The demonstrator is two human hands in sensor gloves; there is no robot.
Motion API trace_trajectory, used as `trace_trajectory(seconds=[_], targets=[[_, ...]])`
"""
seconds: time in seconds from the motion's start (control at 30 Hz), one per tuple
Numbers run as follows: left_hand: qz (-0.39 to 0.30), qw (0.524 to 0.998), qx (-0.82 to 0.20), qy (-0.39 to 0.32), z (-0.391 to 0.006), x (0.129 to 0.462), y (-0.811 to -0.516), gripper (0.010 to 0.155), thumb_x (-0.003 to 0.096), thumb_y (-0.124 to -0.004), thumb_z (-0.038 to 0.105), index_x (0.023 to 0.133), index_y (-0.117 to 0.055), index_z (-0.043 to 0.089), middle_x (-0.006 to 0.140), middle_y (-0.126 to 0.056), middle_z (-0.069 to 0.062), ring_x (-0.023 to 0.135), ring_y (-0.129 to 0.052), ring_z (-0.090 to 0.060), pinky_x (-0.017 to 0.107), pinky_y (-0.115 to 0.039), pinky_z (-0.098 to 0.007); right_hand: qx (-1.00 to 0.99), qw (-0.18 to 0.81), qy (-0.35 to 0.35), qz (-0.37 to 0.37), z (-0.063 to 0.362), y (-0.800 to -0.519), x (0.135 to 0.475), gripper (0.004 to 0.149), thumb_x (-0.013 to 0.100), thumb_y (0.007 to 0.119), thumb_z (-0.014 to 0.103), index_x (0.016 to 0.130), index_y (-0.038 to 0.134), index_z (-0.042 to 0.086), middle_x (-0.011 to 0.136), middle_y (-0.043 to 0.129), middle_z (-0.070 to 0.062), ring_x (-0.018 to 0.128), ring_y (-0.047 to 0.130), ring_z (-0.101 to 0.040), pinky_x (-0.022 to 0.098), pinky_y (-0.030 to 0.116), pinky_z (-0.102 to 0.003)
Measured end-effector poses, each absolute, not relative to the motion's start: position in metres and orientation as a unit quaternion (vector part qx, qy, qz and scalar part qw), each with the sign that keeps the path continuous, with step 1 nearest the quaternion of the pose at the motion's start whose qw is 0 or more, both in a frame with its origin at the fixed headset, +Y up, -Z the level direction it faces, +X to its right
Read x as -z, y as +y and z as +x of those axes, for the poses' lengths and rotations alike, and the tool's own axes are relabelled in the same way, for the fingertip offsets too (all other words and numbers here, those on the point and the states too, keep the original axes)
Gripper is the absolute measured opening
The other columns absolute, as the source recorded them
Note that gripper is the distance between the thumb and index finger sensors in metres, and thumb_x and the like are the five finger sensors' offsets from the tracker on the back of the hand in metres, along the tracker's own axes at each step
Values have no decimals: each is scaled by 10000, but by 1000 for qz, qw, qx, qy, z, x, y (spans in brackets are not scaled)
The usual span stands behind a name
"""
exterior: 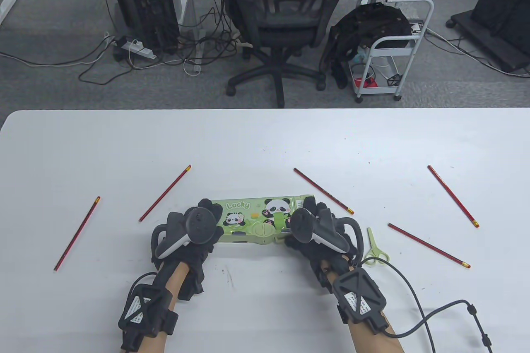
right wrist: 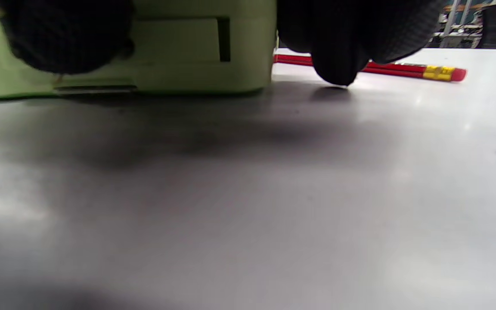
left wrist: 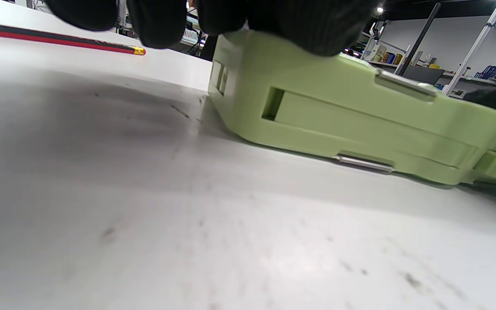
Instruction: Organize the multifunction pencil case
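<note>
Left hand (exterior: pixel 190 231) and right hand (exterior: pixel 316 229) grip opposite ends of the closed pencil case (exterior: pixel 258 220), probably steadying it for opening.

Both hands are low at six o'clock, forearms angling in from the bottom edge. The left hand (exterior: pixel 194 231) sits at about seven o'clock, gloved fingers (left wrist: pixel 157 21) curled downward, tracker on its back. The right hand (exterior: pixel 316 229) mirrors it at about five o'clock, one fingertip (right wrist: pixel 334 64) nearly on the surface, a cable trailing from its wrist.
</note>
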State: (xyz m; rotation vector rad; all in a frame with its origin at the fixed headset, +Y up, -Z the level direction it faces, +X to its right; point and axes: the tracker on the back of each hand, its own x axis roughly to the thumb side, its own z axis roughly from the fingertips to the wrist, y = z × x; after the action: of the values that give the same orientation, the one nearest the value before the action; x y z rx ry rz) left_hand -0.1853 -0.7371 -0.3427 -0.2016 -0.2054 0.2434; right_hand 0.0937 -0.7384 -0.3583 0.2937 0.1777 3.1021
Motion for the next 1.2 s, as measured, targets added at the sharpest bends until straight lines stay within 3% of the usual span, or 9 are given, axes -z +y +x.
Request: trace_trajectory(seconds=[0.43, 0.73, 0.9, 1.07, 1.2], targets=[[-101, 983, -118, -102, -185, 343, -737, 609, 570, -664, 349, 1134, -483, 209, 1243, -421, -158, 1092, -573, -518, 688, -539, -753, -996, -24, 36, 78, 86, -739, 356, 1066, 384, 744, 586, 1101, 334, -87, 1011, 595, -404, 831, 833, -554, 625, 744, -613], [-106, 982, -121, -102, -184, 343, -737, 612, 576, -660, 336, 1139, -470, 190, 1241, -410, -180, 1089, -562, -531, 683, -533, -759, -976, 156, 96, 116, 129, -728, 366, 854, 445, 713, 462, 1114, 389, 40, 1045, 591, -337, 880, 775, -540, 651, 697, -618], [-125, 981, -121, -88, -178, 344, -733, 617, 584, -670, 314, 1144, -463, 158, 1238, -399, -210, 1082, -552, -555, 676, -526, -766, -971, 192, 94, 111, 137, -729, 367, 799, 459, 749, 413, 1107, 421, 79, 1034, 620, -318, 874, 784, -528, 649, 700, -611], [-166, 973, -141, -69, -162, 347, -726, 751, 572, -668, 438, 1158, -419, 38, 1226, -333, -331, 1074, -498, -613, 669, -491, -786, -969, 200, 95, 110, 138, -730, 368, 790, 464, 752, 405, 1106, 425, 81, 1037, 616, -318, 875, 780, -529, 649, 699, -611], [-214, 973, -78, -34, -137, 355, -718, 895, 532, -679, 532, 1146, -376, -44, 1200, -305, -422, 1061, -481, -655, 673, -478, -790, -965, 218, 102, 108, 140, -730, 369, 781, 470, 759, 393, 1107, 425, 87, 1029, 630, -315, 879, 769, -528, 652, 693, -614]])
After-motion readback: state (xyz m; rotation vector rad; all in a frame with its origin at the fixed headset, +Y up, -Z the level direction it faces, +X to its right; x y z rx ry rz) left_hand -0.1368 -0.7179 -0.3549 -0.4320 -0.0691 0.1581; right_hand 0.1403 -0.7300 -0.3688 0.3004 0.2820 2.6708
